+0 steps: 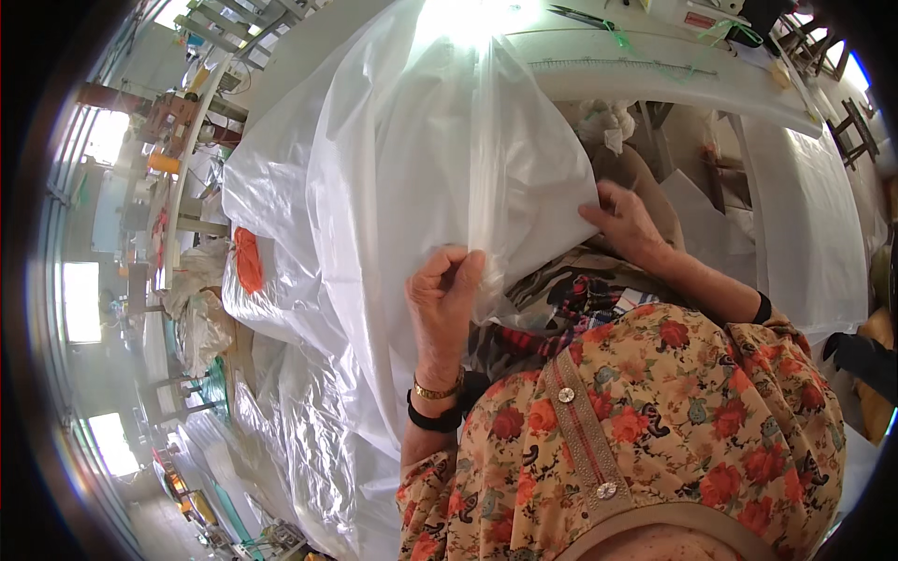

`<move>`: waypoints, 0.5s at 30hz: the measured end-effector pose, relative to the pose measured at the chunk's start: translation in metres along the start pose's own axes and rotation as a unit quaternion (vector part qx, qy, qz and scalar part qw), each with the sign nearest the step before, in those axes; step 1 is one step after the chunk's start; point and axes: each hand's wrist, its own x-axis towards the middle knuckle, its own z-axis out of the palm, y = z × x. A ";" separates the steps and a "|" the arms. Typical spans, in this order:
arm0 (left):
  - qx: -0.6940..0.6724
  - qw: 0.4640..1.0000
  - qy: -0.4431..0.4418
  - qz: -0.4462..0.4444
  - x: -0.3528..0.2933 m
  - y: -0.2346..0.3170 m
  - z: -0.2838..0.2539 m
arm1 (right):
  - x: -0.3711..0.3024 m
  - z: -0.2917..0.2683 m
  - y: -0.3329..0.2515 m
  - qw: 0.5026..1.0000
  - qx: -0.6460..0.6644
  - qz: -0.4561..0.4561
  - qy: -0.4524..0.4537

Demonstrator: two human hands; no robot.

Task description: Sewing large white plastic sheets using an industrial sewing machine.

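Observation:
A large sheet of whitish translucent plastic [412, 168] spreads from the bright lamp at the top down over my lap and off to the left. Down its middle runs a clear band-like strip or fold [484, 140]. My left hand [444, 285] pinches the plastic at the lower end of this strip, thumb against fingers. Over at the sheet's right edge, my right hand [625, 220] grips the border between thumb and fingers. The far end of the sheet is washed out by glare.
A white worktable [599, 79] with a ruler-like scale [617, 67] lies ahead. Dark snips [582, 17] and green thread [622, 37] rest on it. Crumpled clear plastic [309, 467] heaps on the left, near an orange bundle [248, 260]. More sheeting [804, 215] hangs at the right.

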 end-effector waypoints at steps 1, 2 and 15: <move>0.001 1.000 0.001 0.000 0.001 0.000 -0.002 | -0.005 0.003 0.004 1.000 0.000 0.000 -0.001; 0.021 1.000 -0.002 0.005 0.004 -0.002 -0.005 | -0.012 0.005 -0.004 0.999 0.037 0.005 -0.027; 0.046 0.994 -0.094 0.039 0.004 0.009 0.016 | -0.044 0.033 -0.089 0.912 -0.081 -0.313 -0.250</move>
